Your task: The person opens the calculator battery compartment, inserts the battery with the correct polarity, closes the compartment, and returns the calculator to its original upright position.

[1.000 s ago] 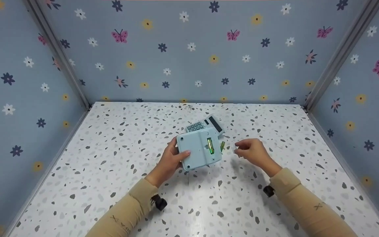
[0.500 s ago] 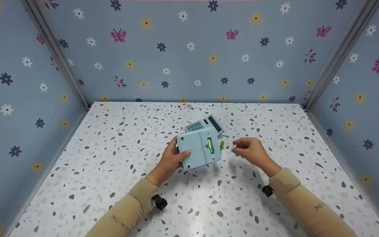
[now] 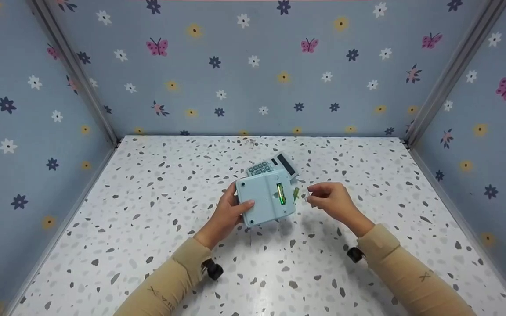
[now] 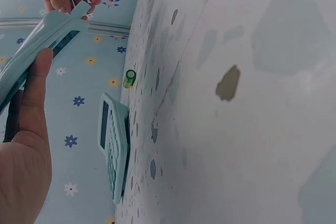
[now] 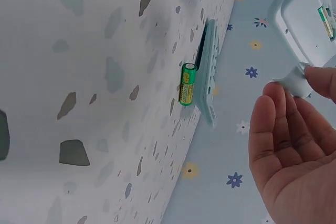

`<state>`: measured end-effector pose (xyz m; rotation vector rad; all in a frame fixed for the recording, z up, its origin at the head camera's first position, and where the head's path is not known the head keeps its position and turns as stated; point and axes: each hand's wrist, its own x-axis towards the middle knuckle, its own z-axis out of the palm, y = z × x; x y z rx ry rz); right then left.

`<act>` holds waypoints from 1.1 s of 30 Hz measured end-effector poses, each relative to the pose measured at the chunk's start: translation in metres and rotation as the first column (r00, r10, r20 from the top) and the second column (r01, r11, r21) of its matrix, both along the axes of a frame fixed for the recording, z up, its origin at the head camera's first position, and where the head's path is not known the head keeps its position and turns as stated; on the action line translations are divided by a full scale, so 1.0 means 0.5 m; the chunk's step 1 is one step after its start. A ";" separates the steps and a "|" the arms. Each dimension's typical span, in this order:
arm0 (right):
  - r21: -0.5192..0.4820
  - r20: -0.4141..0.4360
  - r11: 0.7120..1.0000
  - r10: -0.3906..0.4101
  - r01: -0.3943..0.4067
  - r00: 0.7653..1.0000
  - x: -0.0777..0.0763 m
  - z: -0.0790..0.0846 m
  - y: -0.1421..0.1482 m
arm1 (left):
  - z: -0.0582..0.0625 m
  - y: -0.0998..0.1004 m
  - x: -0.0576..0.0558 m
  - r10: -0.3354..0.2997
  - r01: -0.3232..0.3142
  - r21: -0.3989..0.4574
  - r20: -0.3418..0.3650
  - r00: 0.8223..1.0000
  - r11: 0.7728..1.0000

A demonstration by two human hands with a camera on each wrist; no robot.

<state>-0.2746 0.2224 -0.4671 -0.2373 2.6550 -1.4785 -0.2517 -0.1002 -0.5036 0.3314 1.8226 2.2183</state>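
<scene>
My left hand (image 3: 224,215) grips a light blue calculator (image 3: 259,206) by its left side, thumb on the back, which faces up. A green battery (image 3: 281,194) sits in the uncovered slot near its right edge. To the right, my right hand (image 3: 334,201) pinches a small light blue battery cover (image 5: 297,81) between thumb and fingers, a short way from the calculator. A second green battery (image 5: 187,84) lies on the table between the held calculator and my right hand in the head view. Behind, another light blue calculator (image 3: 286,164) lies keys up, partly hidden by the held one.
The white speckled table (image 3: 169,188) has flowered blue panels around it: a back wall (image 3: 253,79), a left wall (image 3: 29,145) and a right wall (image 3: 477,145). Metal posts stand at the two back corners.
My right hand has moved slightly left with the battery cover, closer to the calculator. My left hand and the calculator in it stay almost still.
</scene>
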 end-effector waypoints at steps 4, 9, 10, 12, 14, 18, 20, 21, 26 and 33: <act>-0.018 -0.015 1.000 0.009 -0.009 1.000 0.001 0.006 -0.006 | 0.000 0.001 -0.002 -0.006 0.006 0.011 -0.007 1.000 1.000; -0.035 -0.041 0.999 0.019 -0.021 0.999 0.004 0.011 -0.012 | 0.003 0.002 -0.002 -0.017 0.017 0.028 -0.008 1.000 0.999; -0.035 -0.044 0.999 0.022 -0.023 0.999 0.005 0.012 -0.013 | 0.003 0.002 -0.002 -0.019 0.019 0.028 -0.010 1.000 0.999; -0.037 -0.050 0.999 0.024 -0.026 0.998 0.007 0.014 -0.016 | 0.002 0.001 -0.002 -0.022 0.022 0.026 -0.015 1.000 0.999; -0.039 -0.053 0.999 0.025 -0.027 0.998 0.008 0.017 -0.018 | 0.002 0.001 -0.002 -0.022 0.023 0.026 -0.019 1.000 0.999; -0.048 -0.048 0.998 0.025 -0.028 0.999 0.009 0.020 -0.022 | 0.001 0.002 -0.003 -0.020 0.020 0.024 -0.023 1.000 1.000; -0.054 -0.044 0.998 0.026 -0.028 0.999 0.010 0.021 -0.024 | 0.001 0.003 -0.003 -0.018 0.019 0.023 -0.023 1.000 1.000; -0.056 -0.046 0.998 0.029 -0.032 0.999 0.010 0.021 -0.025 | 0.001 0.004 -0.003 -0.018 0.019 0.024 -0.022 1.000 1.000; -0.064 -0.052 0.997 0.035 -0.038 0.998 0.015 0.026 -0.032 | 0.003 0.007 -0.003 -0.018 0.018 0.035 -0.013 1.000 0.999; -0.090 -0.054 0.995 0.037 -0.041 0.998 0.019 0.029 -0.045 | 0.000 0.010 -0.005 -0.022 0.023 0.038 -0.013 1.000 0.999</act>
